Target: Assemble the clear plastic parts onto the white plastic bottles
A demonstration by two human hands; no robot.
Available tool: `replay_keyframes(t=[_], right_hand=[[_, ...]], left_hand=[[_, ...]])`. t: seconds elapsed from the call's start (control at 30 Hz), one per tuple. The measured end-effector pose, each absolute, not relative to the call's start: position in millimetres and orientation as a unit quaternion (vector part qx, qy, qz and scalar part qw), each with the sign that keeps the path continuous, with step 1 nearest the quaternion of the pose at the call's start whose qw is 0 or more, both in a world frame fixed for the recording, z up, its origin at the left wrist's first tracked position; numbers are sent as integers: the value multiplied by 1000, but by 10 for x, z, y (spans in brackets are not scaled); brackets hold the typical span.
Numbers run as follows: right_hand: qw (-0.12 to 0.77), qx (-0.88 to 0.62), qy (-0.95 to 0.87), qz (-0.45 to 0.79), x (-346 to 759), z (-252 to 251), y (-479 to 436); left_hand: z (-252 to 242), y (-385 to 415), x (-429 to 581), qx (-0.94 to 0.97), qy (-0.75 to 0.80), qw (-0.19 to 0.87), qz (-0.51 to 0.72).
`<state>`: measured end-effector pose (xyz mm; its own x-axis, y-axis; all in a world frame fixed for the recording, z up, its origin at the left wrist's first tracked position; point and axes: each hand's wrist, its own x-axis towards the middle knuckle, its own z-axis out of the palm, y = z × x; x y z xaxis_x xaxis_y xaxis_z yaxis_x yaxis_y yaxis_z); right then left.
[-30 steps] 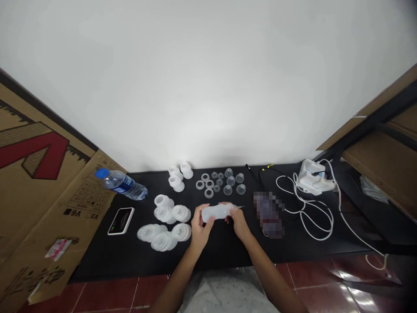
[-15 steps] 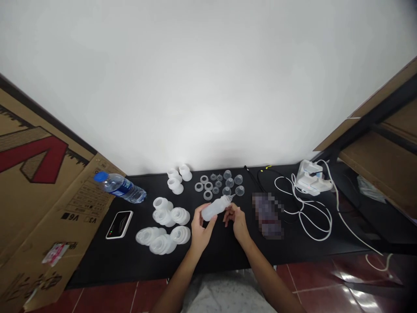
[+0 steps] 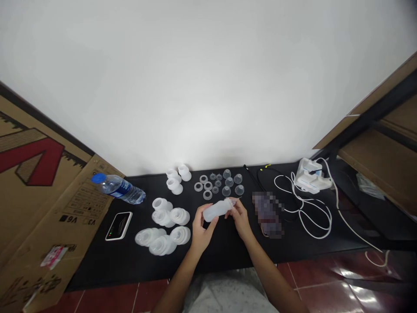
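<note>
1. The frosted plastic squeeze bottle (image 3: 215, 211) lies roughly level in my hands, its narrow nozzle pointing right, above the black table (image 3: 224, 250).
2. My left hand (image 3: 204, 228) is closed around the bottle's body, fingers wrapped over it.
3. My right hand (image 3: 239, 216) holds the neck end in a narrow pinch, close to the nozzle.
4. Just left of my left hand stand stacks of white flanged parts (image 3: 180, 216).
5. Beyond the bottle, clear cups (image 3: 226, 191) and clear rings (image 3: 207, 195) sit in loose rows, apart from my hands.
6. Right of my right hand lies a pixelated item (image 3: 267, 215); I cannot identify it.
7. Farther right is a white device (image 3: 311, 177) with a looped white cable (image 3: 312, 219).
8. Far left are a black phone-like device (image 3: 119, 226), a blue-capped water bottle (image 3: 119, 189), and flattened cardboard (image 3: 32, 208).
</note>
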<state>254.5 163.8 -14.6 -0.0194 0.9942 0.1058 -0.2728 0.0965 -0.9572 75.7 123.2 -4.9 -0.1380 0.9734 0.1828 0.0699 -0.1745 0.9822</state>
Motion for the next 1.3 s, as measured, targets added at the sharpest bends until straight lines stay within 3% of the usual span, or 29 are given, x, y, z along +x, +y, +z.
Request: replay_keyframes(t=[0.8,1.3], right_hand=[[629,-391,-355,571,2592,-13,1604],[593,-390,-438,551,2561,-59,1608]], left_hand=[[-80,1247,739,485,507,431,567],[-77,1252,741,477,528,411,569]])
